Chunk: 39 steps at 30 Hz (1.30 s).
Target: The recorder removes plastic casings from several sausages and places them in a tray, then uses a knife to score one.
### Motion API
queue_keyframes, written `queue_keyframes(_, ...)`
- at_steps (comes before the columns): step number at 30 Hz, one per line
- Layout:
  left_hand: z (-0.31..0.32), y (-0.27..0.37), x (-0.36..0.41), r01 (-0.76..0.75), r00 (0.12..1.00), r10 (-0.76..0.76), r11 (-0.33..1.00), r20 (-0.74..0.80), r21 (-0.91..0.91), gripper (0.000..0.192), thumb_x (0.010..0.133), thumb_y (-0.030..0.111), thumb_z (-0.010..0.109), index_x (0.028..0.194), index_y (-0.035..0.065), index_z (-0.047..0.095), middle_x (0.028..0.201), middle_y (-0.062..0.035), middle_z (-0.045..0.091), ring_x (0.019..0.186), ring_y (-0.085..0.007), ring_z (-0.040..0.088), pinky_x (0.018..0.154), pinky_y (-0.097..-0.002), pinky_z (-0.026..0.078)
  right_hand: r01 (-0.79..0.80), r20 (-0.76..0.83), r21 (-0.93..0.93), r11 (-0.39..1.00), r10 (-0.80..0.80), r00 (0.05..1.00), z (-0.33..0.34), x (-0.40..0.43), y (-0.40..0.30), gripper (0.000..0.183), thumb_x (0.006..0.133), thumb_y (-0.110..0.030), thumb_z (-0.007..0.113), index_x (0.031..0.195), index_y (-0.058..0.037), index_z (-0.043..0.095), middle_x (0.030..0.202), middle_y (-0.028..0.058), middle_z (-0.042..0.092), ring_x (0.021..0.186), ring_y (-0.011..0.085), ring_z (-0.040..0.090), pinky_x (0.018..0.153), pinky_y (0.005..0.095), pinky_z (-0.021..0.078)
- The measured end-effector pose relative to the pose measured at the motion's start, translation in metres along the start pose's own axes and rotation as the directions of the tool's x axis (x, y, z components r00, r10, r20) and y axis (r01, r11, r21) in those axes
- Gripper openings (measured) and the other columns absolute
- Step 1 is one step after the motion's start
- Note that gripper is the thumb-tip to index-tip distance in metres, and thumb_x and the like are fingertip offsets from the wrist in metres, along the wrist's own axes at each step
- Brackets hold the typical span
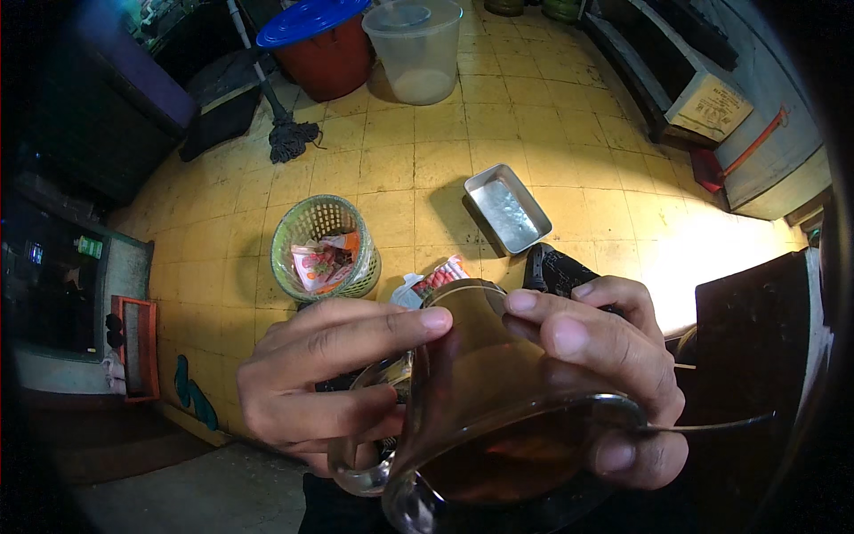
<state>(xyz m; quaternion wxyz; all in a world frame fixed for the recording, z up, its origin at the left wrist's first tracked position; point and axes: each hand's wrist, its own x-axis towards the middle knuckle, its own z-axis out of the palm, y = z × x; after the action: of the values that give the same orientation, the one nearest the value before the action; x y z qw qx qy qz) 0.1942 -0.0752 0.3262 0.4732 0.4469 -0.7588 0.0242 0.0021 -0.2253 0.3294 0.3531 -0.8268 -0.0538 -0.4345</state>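
Close below the camera is a clear glass mug (480,354), tilted with its rim towards me. Dark brown liquid (520,460) shows inside it. My left hand (320,374) grips the mug's loop handle, its index fingertip against the glass wall. From the other side my right hand (620,360) holds the mug's wall and rim. A thin metal handle (727,424), perhaps a spoon's, sticks out to the right past the right hand's fingers. The mug's lower side and part of both palms are hidden.
On the yellow tile floor (427,167) stand a green plastic basket (283,230) holding wrappers, a metal tin (510,210) and a printed packet (440,275). Further off are a mop (290,137), a blue-lidded red bucket (327,60) and a translucent bucket (417,57). Sandals (193,394) lie left.
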Motion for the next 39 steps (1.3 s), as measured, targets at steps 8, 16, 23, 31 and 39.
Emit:
queue_keyframes(8,0.004,-0.001,-0.010,0.006,0.998,-0.006,1.000,-0.062,-0.015,0.023,0.075,0.016,0.072,0.071,-0.0046,0.063,0.108,-0.0328,0.061,0.086,-0.0376,0.066,0.066,-0.0393,0.056,-0.182,0.237,0.056,0.982,0.164,0.958,-0.014,0.004,-0.004,0.054,0.093,-0.046,0.038,0.120,-0.0024,0.055,0.116,0.0249,0.060,0.094,0.0408,0.066,0.081,0.0489,0.0383)
queue_keyframes(16,0.004,0.000,-0.003,-0.003,0.999,0.002,1.000,-0.054,-0.014,0.023,0.074,0.016,0.072,0.072,-0.0051,0.064,0.106,-0.0330,0.062,0.083,-0.0368,0.067,0.064,-0.0381,0.056,0.105,0.020,-0.004,0.994,-0.105,0.994,0.000,-0.003,0.003,0.030,0.095,-0.043,0.039,0.119,-0.0263,0.045,0.115,0.0259,0.060,0.088,0.0404,0.068,0.075,0.0488,0.0431)
queue_keyframes(23,0.004,0.000,-0.003,0.004,0.998,-0.005,1.000,-0.056,-0.004,0.024,0.074,0.017,0.072,0.069,-0.0042,0.063,0.104,-0.0327,0.062,0.083,-0.0369,0.067,0.063,-0.0380,0.056,0.075,-0.008,-0.065,0.995,-0.075,0.997,0.003,-0.002,0.002,0.025,0.095,-0.042,0.039,0.117,-0.0302,0.041,0.112,0.0254,0.061,0.086,0.0399,0.068,0.073,0.0487,0.0442)
queue_keyframes(31,0.006,0.001,-0.007,0.006,0.997,-0.005,1.000,-0.077,0.012,0.023,0.074,0.018,0.073,0.068,-0.0025,0.063,0.103,-0.0322,0.063,0.083,-0.0366,0.067,0.063,-0.0378,0.056,0.127,-0.016,0.065,0.990,-0.126,0.992,0.005,-0.004,0.009,0.036,0.092,-0.042,0.040,0.121,-0.0233,0.051,0.112,0.0258,0.062,0.089,0.0394,0.068,0.077,0.0492,0.0400)
queue_keyframes(39,0.006,-0.001,-0.001,-0.035,0.997,0.034,0.999,-0.071,-0.011,0.024,0.072,0.018,0.074,0.067,-0.0020,0.062,0.104,-0.0320,0.063,0.082,-0.0360,0.067,0.061,-0.0357,0.056,-0.167,0.198,0.073,0.983,0.149,0.969,-0.017,0.005,-0.010,0.062,0.090,-0.053,0.040,0.125,-0.0031,0.053,0.105,0.0273,0.065,0.096,0.0333,0.067,0.089,0.0444,0.0334)
